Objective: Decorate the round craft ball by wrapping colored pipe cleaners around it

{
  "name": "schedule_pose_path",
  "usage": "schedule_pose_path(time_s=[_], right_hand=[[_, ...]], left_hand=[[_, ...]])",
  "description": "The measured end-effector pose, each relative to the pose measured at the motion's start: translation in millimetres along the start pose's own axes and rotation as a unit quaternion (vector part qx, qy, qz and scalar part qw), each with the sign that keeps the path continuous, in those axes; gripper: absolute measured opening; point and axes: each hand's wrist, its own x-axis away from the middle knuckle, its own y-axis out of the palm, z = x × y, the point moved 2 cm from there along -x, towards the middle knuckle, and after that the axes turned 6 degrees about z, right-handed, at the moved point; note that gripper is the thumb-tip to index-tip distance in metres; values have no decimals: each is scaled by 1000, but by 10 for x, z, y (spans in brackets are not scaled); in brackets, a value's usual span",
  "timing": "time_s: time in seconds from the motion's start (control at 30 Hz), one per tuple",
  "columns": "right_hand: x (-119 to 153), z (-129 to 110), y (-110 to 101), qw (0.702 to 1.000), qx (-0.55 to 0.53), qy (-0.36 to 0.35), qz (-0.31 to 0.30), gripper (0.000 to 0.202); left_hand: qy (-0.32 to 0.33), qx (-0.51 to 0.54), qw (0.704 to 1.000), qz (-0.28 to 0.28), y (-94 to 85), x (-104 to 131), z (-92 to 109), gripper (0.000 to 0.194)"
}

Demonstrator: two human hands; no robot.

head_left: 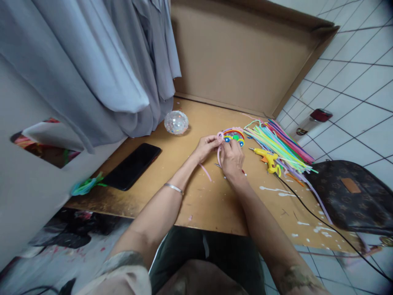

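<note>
Over the middle of the wooden table, my left hand (208, 148) pinches a pink pipe cleaner (220, 136) whose end is curled into a small ring. Close against it, my right hand (232, 155) has its fingers closed on the same strip, which bends down between the hands. A loose pink tail (205, 173) sticks out below my left hand. Just beyond my right hand lies a colourful rainbow-shaped piece (236, 132) with blue and yellow rounds, partly hidden by the fingers. Under my right hand, the tip of a thin metal tool (217, 165) shows.
A yellow glue gun (267, 159) with a black cord and a bundle of coloured pipe cleaners (276, 143) lie right, by a dark patterned bag (353, 196). Left are a black phone (132, 166) and a clear faceted ball (176, 122). A cardboard panel (239, 53) stands behind.
</note>
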Motion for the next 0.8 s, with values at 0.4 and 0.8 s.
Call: schedule_pose_path(time_s=[0.4,0.8], right_hand=[[-18,-14,-86,993,-82,74,38,28],[-7,23,5,940,-285,176,63,26]], left_hand=[[-31,26,999,6,-34,-7,20,40],[-57,39,997,44,-84,-31,-1,35]])
